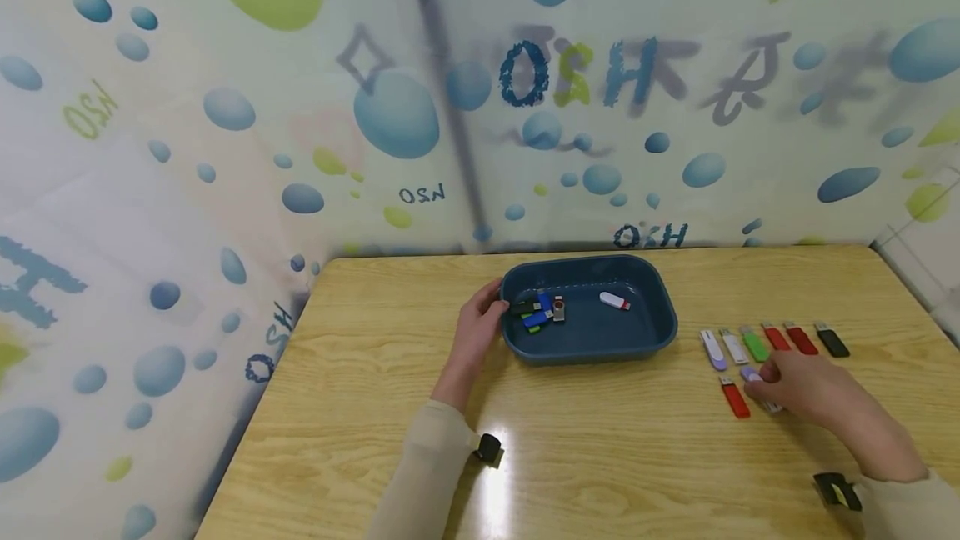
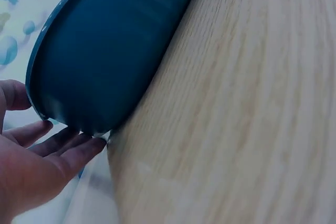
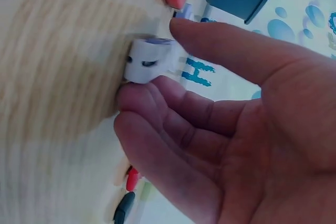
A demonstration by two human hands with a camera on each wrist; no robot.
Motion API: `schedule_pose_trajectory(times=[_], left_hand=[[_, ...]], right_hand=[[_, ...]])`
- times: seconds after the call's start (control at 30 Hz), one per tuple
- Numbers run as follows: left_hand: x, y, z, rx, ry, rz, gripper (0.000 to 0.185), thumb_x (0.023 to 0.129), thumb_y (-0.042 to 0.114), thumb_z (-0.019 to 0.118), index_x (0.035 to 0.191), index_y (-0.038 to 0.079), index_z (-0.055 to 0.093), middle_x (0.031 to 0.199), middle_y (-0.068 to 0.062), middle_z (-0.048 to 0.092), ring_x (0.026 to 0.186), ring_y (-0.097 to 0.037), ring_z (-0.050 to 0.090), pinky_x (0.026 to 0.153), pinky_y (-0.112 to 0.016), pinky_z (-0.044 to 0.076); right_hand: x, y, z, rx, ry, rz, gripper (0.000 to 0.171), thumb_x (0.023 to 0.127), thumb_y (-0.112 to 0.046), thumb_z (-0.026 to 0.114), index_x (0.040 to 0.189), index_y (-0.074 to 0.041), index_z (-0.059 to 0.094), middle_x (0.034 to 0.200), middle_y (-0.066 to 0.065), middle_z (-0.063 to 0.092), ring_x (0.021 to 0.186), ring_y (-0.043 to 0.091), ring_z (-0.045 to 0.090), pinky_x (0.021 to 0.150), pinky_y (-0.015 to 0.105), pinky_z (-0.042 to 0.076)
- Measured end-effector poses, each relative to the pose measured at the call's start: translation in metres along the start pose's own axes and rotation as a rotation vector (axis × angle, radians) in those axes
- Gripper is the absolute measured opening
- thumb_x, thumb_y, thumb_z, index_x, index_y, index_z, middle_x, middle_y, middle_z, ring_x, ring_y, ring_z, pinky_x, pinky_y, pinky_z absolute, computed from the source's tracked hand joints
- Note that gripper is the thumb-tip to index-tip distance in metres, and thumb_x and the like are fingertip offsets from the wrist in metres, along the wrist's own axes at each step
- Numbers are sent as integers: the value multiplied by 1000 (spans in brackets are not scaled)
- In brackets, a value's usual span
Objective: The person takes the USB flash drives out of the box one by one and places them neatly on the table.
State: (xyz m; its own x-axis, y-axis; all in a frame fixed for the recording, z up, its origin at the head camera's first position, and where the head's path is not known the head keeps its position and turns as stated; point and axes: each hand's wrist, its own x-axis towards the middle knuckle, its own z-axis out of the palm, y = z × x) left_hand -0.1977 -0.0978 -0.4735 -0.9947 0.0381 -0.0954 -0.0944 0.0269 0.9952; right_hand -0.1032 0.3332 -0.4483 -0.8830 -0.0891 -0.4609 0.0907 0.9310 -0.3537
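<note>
A dark blue plastic tray [image 1: 588, 357] stands on the wooden table. My left hand [image 1: 478, 327] holds its left end, thumb at the rim and fingers against the outer wall [image 2: 79, 93]. My right hand [image 1: 817, 394] is low over the table right of the tray, thumb and fingertips about a purple and white USB stick [image 3: 147, 61]. That hand partly covers the stick in the head view. Just left of it lies a red USB stick [image 1: 735, 398]. Behind is a row with a purple-white stick [image 1: 713, 350], a green stick [image 1: 755, 345] and a black stick [image 1: 832, 341] among others.
Inside the tray, several blue, black, green and silver USB sticks lie bunched at the left; a white and red stick [image 1: 614, 301] lies apart towards the right. A patterned curtain [image 1: 375, 190] hangs behind the wooden table [image 1: 600, 457]. Both forearms carry small black wrist devices.
</note>
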Motion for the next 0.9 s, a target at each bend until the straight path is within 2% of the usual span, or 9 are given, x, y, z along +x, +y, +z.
schedule_pose_trajectory(times=[0.17, 0.27, 0.4, 0.5, 0.67, 0.77, 0.9], left_hand=[[1, 2, 0, 6, 22, -25, 44, 101, 9, 55, 144, 1, 59, 144, -17, 59, 125, -28, 59, 97, -39, 56], [3, 4, 0, -8, 0, -38, 43, 102, 8, 54, 144, -1, 58, 145, -19, 58, 127, -30, 58, 100, -43, 55], [3, 7, -2, -13, -47, -53, 45, 103, 6, 53, 147, -1, 55, 146, -20, 56, 130, -32, 56, 101, -46, 55], [1, 9, -4, 9, -77, -62, 45, 105, 8, 52, 149, 0, 53, 146, -20, 56, 129, -32, 56, 100, -47, 55], [1, 9, -6, 25, -107, -68, 45, 106, 9, 51, 150, 0, 51, 148, -20, 54, 130, -32, 54, 101, -48, 54], [1, 8, -7, 19, -104, -63, 45, 106, 9, 51, 150, -1, 51, 148, -21, 54, 131, -33, 54, 101, -49, 54], [1, 7, -8, 15, -99, -62, 46, 106, 8, 51, 150, -1, 50, 149, -21, 53, 132, -34, 54, 101, -49, 54]], right_hand=[[-9, -5, -11, -26, 54, 6, 62, 99, -49, 64, 107, 12, 63, 93, 17, 67, 78, 28, 60, 64, 43, 50], [-18, -12, -19, -43, 143, 21, 61, 101, -44, 64, 109, 17, 62, 98, 27, 68, 78, 35, 65, 64, 49, 53], [-29, -25, -25, -37, 289, 6, 53, 103, -33, 62, 109, 19, 61, 91, 25, 67, 70, 30, 63, 58, 45, 52], [-34, -38, -27, -27, 372, -9, 52, 104, -34, 61, 110, 17, 62, 82, 16, 64, 66, 24, 56, 52, 38, 45], [-37, -68, -31, -1, 409, -47, 56, 105, -44, 57, 115, 10, 64, 88, 14, 68, 68, 23, 58, 55, 36, 45], [-32, -87, -33, 27, 421, -98, 53, 105, -44, 57, 119, 6, 66, 97, 17, 71, 77, 28, 65, 61, 42, 51], [-20, -113, -33, 78, 434, -154, 49, 105, -42, 59, 121, 4, 66, 102, 18, 72, 84, 32, 66, 69, 50, 54]])
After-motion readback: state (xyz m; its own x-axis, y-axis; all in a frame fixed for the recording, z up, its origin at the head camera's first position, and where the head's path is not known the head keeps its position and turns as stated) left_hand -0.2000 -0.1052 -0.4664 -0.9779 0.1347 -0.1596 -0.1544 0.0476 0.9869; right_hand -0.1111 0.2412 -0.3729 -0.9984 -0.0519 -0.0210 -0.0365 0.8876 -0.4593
